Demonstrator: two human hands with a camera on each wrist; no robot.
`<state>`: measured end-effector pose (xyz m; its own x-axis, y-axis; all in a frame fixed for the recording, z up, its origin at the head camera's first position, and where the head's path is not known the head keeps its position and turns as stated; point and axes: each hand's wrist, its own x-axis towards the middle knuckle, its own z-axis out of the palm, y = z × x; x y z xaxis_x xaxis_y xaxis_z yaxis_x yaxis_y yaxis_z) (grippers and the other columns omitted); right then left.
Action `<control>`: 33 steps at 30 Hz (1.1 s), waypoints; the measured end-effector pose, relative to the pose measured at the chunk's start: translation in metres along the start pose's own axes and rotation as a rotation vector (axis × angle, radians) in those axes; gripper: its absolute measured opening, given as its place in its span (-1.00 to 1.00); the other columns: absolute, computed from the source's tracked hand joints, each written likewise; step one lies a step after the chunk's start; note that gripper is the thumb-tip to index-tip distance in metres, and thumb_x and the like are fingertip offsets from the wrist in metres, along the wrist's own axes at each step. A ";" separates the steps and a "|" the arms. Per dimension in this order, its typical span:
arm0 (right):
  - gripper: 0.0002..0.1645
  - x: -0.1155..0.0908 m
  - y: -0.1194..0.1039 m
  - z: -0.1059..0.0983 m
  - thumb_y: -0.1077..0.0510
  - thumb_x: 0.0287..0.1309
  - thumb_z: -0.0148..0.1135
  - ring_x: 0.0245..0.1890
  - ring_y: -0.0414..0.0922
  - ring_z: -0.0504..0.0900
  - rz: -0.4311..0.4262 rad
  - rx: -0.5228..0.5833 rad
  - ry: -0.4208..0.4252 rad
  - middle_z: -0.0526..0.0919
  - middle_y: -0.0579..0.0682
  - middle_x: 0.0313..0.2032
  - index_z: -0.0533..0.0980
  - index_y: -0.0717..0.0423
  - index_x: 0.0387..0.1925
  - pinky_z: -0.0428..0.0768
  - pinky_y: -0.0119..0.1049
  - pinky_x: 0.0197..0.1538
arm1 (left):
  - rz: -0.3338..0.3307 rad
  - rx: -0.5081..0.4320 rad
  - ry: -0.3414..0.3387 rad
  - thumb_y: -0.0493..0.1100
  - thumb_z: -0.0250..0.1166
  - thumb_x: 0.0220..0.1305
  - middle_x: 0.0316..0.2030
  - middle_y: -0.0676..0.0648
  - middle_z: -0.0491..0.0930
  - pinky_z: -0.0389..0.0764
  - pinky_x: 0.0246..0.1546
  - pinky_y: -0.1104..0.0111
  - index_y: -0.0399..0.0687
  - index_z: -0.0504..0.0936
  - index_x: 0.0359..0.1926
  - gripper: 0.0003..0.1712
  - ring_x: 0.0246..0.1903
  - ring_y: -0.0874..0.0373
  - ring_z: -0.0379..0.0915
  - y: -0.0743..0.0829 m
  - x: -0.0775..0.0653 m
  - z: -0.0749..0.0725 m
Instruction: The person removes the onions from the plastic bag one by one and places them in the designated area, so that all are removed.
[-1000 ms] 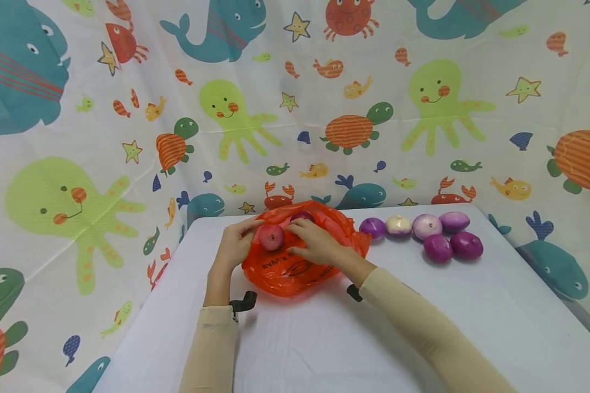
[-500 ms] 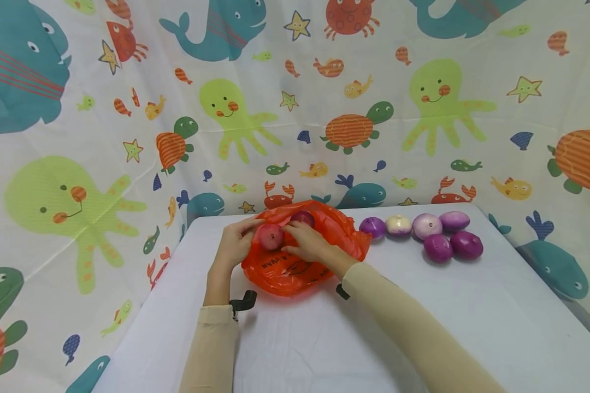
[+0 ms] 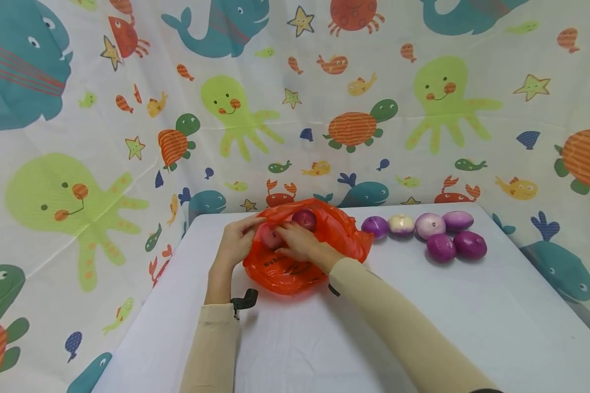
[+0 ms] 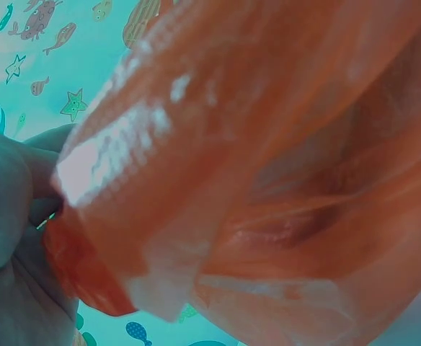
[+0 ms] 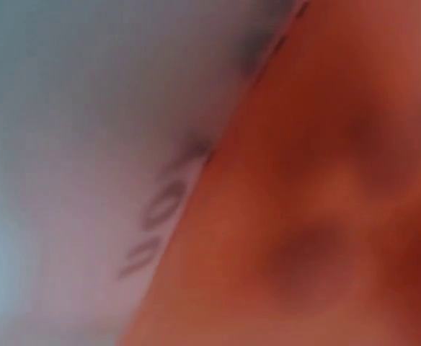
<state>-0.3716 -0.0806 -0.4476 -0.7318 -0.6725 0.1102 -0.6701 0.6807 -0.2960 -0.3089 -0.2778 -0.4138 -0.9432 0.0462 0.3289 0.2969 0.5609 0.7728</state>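
Observation:
An orange-red plastic bag (image 3: 341, 234) with dark print lies on the white table, its mouth towards the back. My left hand (image 3: 232, 245) pinches the left edge of its mouth; in the left wrist view the bag's film (image 4: 196, 187) runs into that hand (image 4: 12, 209). My right hand (image 3: 300, 240) reaches into the mouth, fingers and thumb round a pinkish red onion (image 3: 265, 234) that it partly covers. Behind those fingers sits a darker red onion (image 3: 304, 219), inside the bag. Blurred bag plastic (image 5: 304, 180) fills much of the right wrist view.
Right of the bag lies a group of several onions: a purple one (image 3: 375, 227) close to the bag, a pale one (image 3: 401, 225), and deeper purple ones (image 3: 470, 245) further right. A sea-animal print curtain (image 3: 295, 136) stands behind the white table (image 3: 285, 338).
My right hand has moved left onto the pinkish onion, leaving the darker onion more in sight. The left hand has stayed at the bag's edge. The head view has shifted slightly.

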 end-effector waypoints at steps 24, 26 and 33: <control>0.06 -0.003 -0.008 0.004 -0.20 0.25 0.42 0.46 -0.02 0.37 0.048 0.109 -0.156 0.28 -0.07 0.50 0.09 -0.27 0.64 0.46 0.09 0.48 | -0.008 -0.012 0.002 -0.23 0.18 0.53 0.25 -0.10 0.66 0.67 0.19 0.01 0.07 0.74 0.21 -0.64 0.27 -0.12 0.58 0.001 0.000 0.001; 0.07 -0.004 -0.008 0.004 -0.18 0.26 0.43 0.44 -0.03 0.41 0.045 0.151 -0.159 0.33 -0.06 0.48 0.08 -0.21 0.64 0.45 0.07 0.49 | -0.004 -0.012 0.001 -0.23 0.17 0.54 0.26 -0.09 0.66 0.67 0.19 0.00 0.07 0.73 0.22 -0.64 0.28 -0.13 0.56 0.001 0.001 0.001; 0.05 -0.007 -0.009 0.001 -0.10 0.24 0.48 0.40 -0.06 0.44 0.055 0.157 -0.152 0.41 -0.06 0.42 0.12 -0.14 0.61 0.43 0.04 0.51 | -0.017 -0.017 -0.004 -0.22 0.17 0.54 0.27 -0.06 0.65 0.68 0.18 0.01 0.10 0.73 0.22 -0.63 0.25 -0.11 0.58 0.002 0.000 0.002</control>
<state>-0.3603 -0.0817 -0.4468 -0.7321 -0.6793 -0.0507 -0.5933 0.6724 -0.4426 -0.3084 -0.2752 -0.4137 -0.9488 0.0399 0.3134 0.2831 0.5477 0.7874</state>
